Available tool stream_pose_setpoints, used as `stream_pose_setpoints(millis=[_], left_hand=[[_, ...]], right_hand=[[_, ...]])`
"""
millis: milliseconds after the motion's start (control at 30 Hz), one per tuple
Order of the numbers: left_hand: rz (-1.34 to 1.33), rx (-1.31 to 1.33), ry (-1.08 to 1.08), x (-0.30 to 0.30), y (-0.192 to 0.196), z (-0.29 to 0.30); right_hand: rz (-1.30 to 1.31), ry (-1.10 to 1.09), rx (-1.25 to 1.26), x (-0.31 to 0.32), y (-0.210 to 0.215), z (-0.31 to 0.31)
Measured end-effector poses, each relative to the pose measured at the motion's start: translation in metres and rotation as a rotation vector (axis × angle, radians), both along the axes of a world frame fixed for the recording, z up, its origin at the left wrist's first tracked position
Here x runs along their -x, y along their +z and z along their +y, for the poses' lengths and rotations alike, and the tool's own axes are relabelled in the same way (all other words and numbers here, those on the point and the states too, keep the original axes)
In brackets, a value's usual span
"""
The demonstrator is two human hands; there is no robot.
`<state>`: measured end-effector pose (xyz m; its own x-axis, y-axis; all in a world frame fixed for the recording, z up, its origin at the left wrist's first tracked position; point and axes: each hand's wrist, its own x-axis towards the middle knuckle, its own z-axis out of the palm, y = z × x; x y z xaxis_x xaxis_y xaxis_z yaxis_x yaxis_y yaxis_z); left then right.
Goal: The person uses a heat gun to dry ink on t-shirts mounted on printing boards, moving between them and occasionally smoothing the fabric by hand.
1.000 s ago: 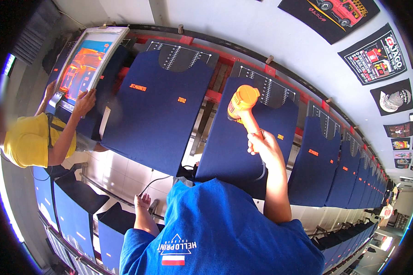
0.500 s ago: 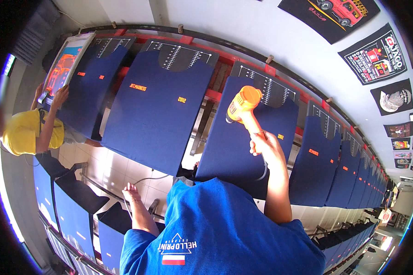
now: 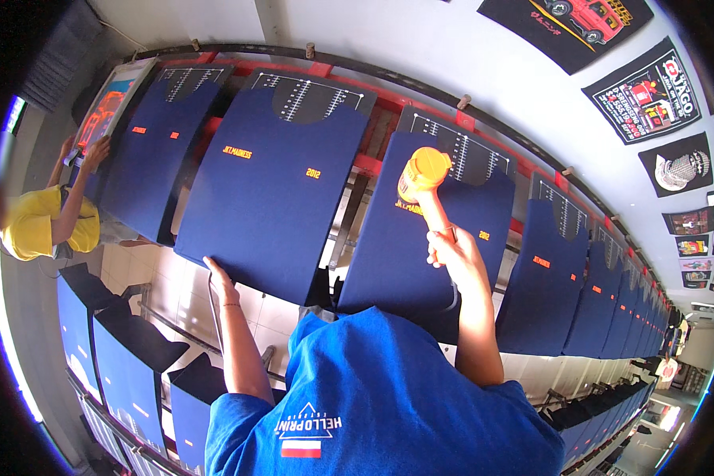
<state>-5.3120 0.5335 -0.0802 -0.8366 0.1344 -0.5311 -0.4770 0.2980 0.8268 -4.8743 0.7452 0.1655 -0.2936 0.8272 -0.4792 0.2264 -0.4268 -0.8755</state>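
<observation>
My right hand (image 3: 454, 252) is wrapped round the handle of an orange heat gun (image 3: 425, 173). The gun is above a navy fabric panel (image 3: 420, 262), over its small orange print; its nozzle is hidden behind its body. A dark cord hangs below that hand. Over to the left, my left hand (image 3: 220, 279) is closed on a grey cord (image 3: 214, 313) that runs down along the forearm. Its fingertips are at the near edge of another navy fabric panel (image 3: 266, 198), which lies on a dark board with white ruler marks and carries two small orange prints.
More navy panels on boards (image 3: 543, 278) curve away to the right, along a red and black rail (image 3: 381, 91). At far left a person in yellow (image 3: 51, 222) holds a framed screen (image 3: 113, 111). Another row of panels (image 3: 131, 373) stands behind me. Printed sheets (image 3: 646, 91) hang on the wall.
My left hand has moved up to the panel's near edge with the cord. The heat gun has shifted slightly, uncovering part of the print. The other person's screen has moved slightly left.
</observation>
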Motion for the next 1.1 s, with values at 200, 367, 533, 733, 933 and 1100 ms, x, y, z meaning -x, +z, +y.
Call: stream_pose_setpoints(millis=[200,367,533,733,933,1100], left_hand=[[0.085,-0.016,0.02,-0.012,-0.004,0.012],[0.123,0.044,0.028,-0.015,0.003,0.01],[0.099,0.282,0.019,-0.015,0.013,0.01],[0.113,0.257,-0.037,-0.004,-0.002,0.001],[0.101,0.251,-0.112,0.002,-0.015,-0.002],[0.11,0.129,-0.149,0.018,-0.031,-0.017]], right_hand=[[-0.002,0.001,0.01,-0.001,-0.002,0.0],[0.02,-0.017,0.025,-0.002,-0.003,-0.001],[-0.004,-0.027,0.032,-0.005,-0.003,-0.001],[-0.042,-0.033,0.061,-0.009,0.002,0.002],[-0.03,-0.047,0.029,-0.012,0.002,-0.002],[-0.05,-0.034,0.007,-0.012,-0.001,-0.003]])
